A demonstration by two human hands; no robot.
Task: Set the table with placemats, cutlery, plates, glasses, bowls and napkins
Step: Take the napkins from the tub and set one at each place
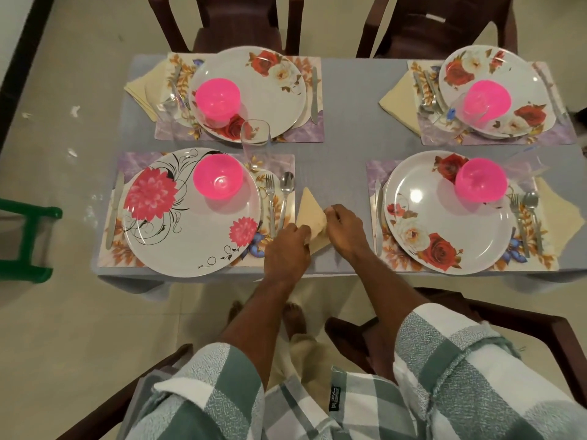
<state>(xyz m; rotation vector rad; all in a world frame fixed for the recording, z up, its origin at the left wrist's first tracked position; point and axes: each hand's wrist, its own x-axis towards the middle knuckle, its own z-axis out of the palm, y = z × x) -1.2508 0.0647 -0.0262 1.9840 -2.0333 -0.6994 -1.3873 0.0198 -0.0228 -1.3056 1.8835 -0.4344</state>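
Placing the last napkin (309, 214) is the step in hand, and both hands are on it. It lies on the grey table (336, 122) just beside the near-left placemat (276, 160), on the side where that placemat's fork (270, 198) and spoon (285, 195) lie, its point aimed away from the person. The left hand (287, 249) covers the napkin's near corner with fingers curled onto the cloth; whether they pinch it or only press it I cannot tell. The right hand (344, 230) pinches the outer edge between thumb and curled fingers.

To do this well, I judge the napkin should sit as the other three do, tucked against the cutlery side of its mat. The napkin (559, 214) beside the near-right placemat (470, 262) is the pattern to copy: half under the mat's edge, flat, its fold clean. Here the cloth looks slightly rumpled under the fingers, so smoothing it outward before letting go would help. Keeping the wrists low and away from the spoon matters, since it lies almost touching the napkin's edge. The tall glass (255, 138) standing at the far edge of the near-left placemat is well apart from the hands, so it seems safe. The pink bowl (218, 176) on the near-left plate (190, 211) needs no attention.
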